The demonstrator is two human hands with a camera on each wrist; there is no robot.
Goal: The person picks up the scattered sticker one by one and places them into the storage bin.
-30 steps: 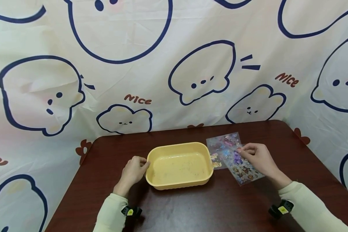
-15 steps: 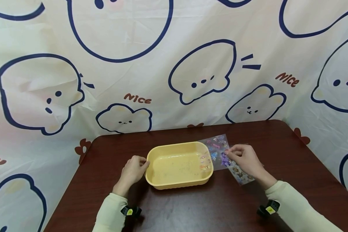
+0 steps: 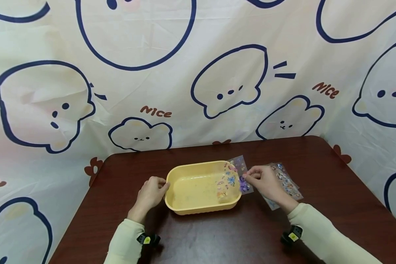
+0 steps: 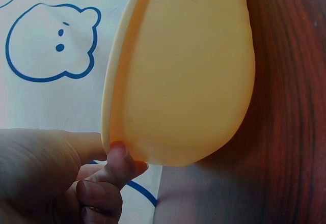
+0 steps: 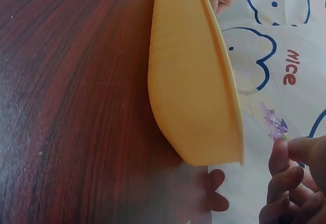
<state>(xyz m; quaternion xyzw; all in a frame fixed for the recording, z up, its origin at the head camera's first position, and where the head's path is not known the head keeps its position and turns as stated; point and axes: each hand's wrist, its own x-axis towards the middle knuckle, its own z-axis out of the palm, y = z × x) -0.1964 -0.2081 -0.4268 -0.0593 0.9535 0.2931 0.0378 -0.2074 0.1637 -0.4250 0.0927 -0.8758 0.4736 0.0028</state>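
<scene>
Head view: right hand [image 3: 263, 182] pinches a clear sheet [image 3: 231, 180] patterned purple and blue; left hand [image 3: 151, 193] grips the yellow tray [image 3: 201, 210].

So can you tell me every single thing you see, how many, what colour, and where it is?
Plastic tray: 1, yellow, mid-table
Held sticker sheet: 1, clear with multicoloured designs, over the tray's right end
Other sticker sheets: overlapping, exact count unclear, clear with multicoloured designs, on the table by the right hand
Table: 1, dark reddish-brown, under the tray
Patterned cloth: count unclear, whitish with blue outlines and reddish-brown "Nice" words, behind the table
Wrist devices: 2, black with yellow patches, one at each wrist
Sleeves: 2, pale cream, on both arms
Left hand: 1, bare, gripping the tray's left rim
Right hand: 1, bare, pinching the held sheet
</scene>
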